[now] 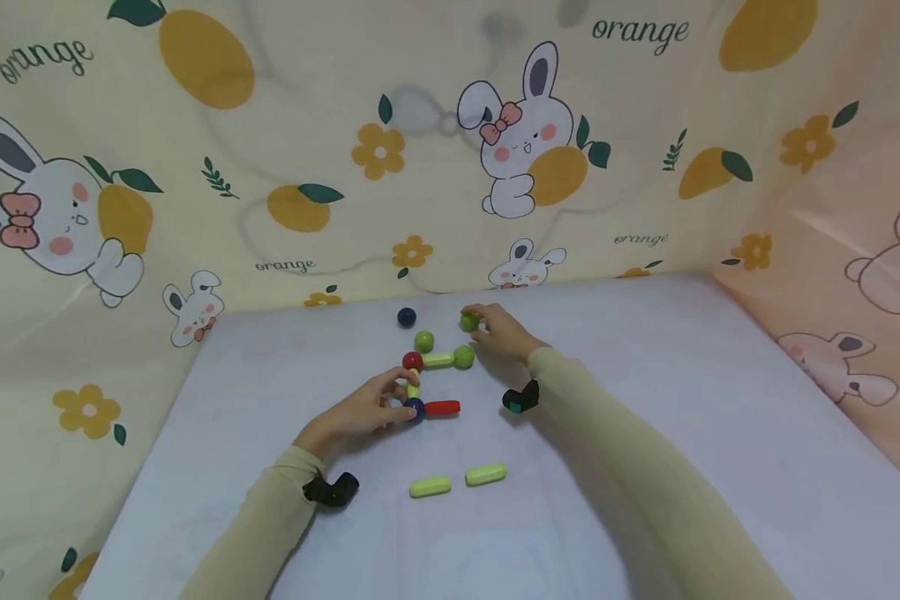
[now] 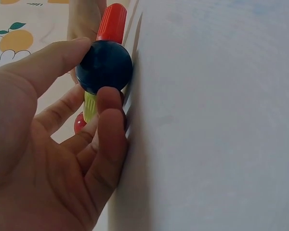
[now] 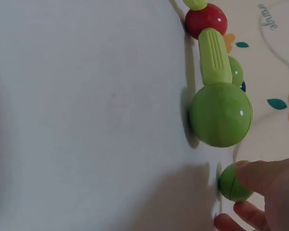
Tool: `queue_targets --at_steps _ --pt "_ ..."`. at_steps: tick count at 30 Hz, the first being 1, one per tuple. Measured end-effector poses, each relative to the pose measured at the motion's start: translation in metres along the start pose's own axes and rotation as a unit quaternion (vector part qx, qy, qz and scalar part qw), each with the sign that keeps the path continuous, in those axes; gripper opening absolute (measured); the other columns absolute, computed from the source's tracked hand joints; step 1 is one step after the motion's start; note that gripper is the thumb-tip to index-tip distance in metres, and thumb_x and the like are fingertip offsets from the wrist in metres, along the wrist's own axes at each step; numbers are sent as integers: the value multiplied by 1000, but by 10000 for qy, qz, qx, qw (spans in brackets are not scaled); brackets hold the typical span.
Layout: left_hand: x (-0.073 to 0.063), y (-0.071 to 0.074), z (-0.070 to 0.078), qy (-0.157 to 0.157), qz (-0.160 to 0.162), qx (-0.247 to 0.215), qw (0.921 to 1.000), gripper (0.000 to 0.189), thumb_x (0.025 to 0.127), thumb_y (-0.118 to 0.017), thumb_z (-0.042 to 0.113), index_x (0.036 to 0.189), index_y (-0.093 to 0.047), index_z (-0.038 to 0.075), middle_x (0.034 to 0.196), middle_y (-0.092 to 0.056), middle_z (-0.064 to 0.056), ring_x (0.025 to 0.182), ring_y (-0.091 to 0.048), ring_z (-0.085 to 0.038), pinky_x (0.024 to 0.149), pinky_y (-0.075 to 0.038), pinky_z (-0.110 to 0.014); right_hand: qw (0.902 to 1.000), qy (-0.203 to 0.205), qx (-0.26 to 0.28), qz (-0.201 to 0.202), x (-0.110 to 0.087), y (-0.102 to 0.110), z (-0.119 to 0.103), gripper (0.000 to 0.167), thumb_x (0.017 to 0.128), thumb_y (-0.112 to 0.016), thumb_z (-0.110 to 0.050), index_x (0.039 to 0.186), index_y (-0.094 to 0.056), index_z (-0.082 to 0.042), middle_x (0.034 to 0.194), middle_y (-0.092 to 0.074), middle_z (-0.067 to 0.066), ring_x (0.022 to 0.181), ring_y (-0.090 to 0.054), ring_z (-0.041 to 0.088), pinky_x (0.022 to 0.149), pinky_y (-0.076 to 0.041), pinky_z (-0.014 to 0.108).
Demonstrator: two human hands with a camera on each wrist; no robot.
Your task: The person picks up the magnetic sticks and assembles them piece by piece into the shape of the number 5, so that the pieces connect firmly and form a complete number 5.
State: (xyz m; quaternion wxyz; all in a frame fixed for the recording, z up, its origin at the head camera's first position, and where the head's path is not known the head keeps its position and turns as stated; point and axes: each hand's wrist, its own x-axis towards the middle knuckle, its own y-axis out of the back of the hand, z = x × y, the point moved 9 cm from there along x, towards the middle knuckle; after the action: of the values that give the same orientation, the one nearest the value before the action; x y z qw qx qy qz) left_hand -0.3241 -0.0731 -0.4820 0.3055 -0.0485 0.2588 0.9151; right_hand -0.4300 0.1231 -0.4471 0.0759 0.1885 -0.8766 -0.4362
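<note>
My left hand (image 1: 356, 408) pinches a glossy dark-blue plastic ball (image 2: 104, 67); at one o'clock from it, my right hand (image 1: 506, 333) pinches a green plastic ball (image 3: 231, 184).

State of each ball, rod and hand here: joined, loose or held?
Left hand: holds near navy ball
Right hand: pinches rear green ball
Rear green ball: held
Near navy ball: held, joined
Red rod: joined at one end
Two linking yellow-green rods: joined at both ends
Red ball: joined to both linking rods
End green ball: joined to one rod
Middle green ball: loose
Far navy ball: loose
Two front yellow-green rods: loose, apart
</note>
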Motion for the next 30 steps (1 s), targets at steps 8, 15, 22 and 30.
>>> queue_targets --at_steps 8,15,22,30 --pt "-1 2 -1 19 25 47 10000 44 96 -68 15 135 -48 14 109 -55 -10 61 -50 -16 56 -43 -24 9996 -293 -44 30 2 -5 13 36 99 -59 -8 135 -58 -8 129 -59 18 115 -53 30 104 -45 46" --pt "-2 6 -2 15 57 10 10000 44 96 -69 16 135 -48 15 109 -55 -9 61 -50 -17 57 -43 -25 9967 -275 675 363 -18 0 26 31 99 -62 -12 130 -60 -8 134 -58 17 115 -55 28 103 -47 44" --pt "-1 4 -1 21 31 -10 10000 44 95 -69 17 134 -48 15 108 -55 -9 60 -51 -17 56 -43 -25 9889 6 1341 635 -44 0 17 31 97 -66 -12 127 -60 -5 112 -62 13 84 -59 19 71 -49 25" --pt "-1 0 0 -6 1 -4 10000 44 96 -69 17 134 -48 15 108 -56 -9 61 -50 -17 56 -43 -25 9875 681 1307 555 -69 8 -11 30 94 -71 -10 122 -63 -2 120 -65 15 73 -55 15 71 -46 25"
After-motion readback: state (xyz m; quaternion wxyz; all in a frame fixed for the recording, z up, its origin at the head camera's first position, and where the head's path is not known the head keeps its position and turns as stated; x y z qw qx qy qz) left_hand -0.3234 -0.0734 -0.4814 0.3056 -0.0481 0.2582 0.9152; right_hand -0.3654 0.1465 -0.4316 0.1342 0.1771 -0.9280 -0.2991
